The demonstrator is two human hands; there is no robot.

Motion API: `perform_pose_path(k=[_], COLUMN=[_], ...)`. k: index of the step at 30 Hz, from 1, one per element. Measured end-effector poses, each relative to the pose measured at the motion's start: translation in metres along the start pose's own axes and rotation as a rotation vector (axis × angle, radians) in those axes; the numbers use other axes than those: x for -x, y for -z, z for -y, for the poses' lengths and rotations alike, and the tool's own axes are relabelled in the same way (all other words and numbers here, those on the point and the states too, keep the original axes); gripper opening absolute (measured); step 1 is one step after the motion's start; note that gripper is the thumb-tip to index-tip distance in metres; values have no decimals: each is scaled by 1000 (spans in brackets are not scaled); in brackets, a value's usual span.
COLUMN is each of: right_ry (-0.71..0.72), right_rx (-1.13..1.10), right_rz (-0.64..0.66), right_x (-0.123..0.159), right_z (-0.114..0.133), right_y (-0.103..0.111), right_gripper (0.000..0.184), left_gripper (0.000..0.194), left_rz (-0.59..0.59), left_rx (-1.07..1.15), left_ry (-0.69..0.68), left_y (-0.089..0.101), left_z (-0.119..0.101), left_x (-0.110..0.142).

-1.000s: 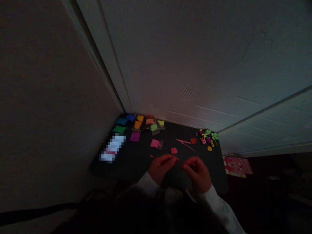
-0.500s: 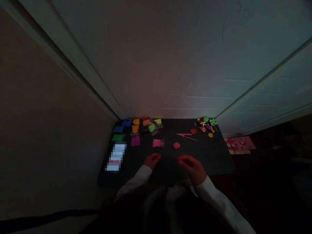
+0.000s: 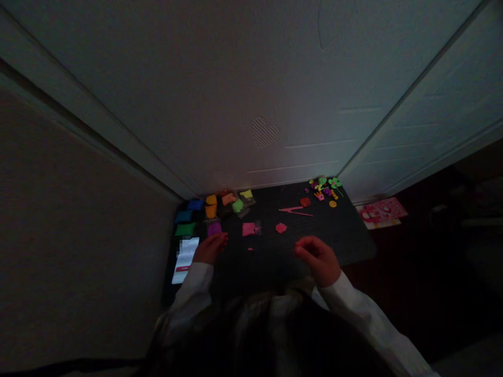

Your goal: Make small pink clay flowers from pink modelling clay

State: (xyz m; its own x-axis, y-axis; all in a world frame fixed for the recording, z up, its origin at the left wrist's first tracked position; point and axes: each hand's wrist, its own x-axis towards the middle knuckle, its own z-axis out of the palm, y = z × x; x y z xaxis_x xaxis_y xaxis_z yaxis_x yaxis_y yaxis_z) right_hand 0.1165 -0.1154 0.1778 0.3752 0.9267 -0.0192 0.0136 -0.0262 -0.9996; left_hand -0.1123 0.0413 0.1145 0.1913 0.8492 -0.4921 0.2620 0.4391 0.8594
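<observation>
My left hand hovers between the phone and the pink clay packet. Its fingers are loosely bent with the tips slightly apart, and I see nothing in them. The purple clay packet lies just beyond its knuckles. On the right, my right hand is held over the near part of the table, thumb and fingertips pinched together; whatever they hold is too small and dark to make out. Between the hands lie a knobbly pink clay cluster and a tiny pink scrap.
Blue, green, orange and yellow clay packets, such as the green packet, line the back left of the dark table. Pink tools and a red clay lump lie right of centre. Small colourful clay figures crowd the back right corner by the wall.
My left hand has moved left, away from my right hand toward the phone, uncovering the pink scrap. My right hand keeps its pinch. The camera view has turned.
</observation>
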Motion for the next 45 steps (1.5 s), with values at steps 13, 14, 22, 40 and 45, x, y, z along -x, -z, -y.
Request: perform_pose_path(k=[13, 14, 22, 40, 45], right_ry=[372, 374, 324, 59, 46], right_rx=[119, 125, 155, 212, 200], right_rz=[90, 92, 120, 96, 123], right_x=[-5, -5, -8, 13, 14], right_z=[48, 47, 44, 36, 37], right_y=[8, 8, 1, -23, -23], right_gripper=[29, 29, 26, 43, 44], left_gripper=[23, 23, 23, 18, 16], left_rz=[390, 396, 423, 421, 401], left_rx=[216, 227, 211, -365, -372], left_ry=[-255, -255, -314, -680, -687], left_y=[-101, -103, -101, -80, -72], left_z=[-79, -78, -79, -80, -80], left_x=[128, 130, 131, 121, 121])
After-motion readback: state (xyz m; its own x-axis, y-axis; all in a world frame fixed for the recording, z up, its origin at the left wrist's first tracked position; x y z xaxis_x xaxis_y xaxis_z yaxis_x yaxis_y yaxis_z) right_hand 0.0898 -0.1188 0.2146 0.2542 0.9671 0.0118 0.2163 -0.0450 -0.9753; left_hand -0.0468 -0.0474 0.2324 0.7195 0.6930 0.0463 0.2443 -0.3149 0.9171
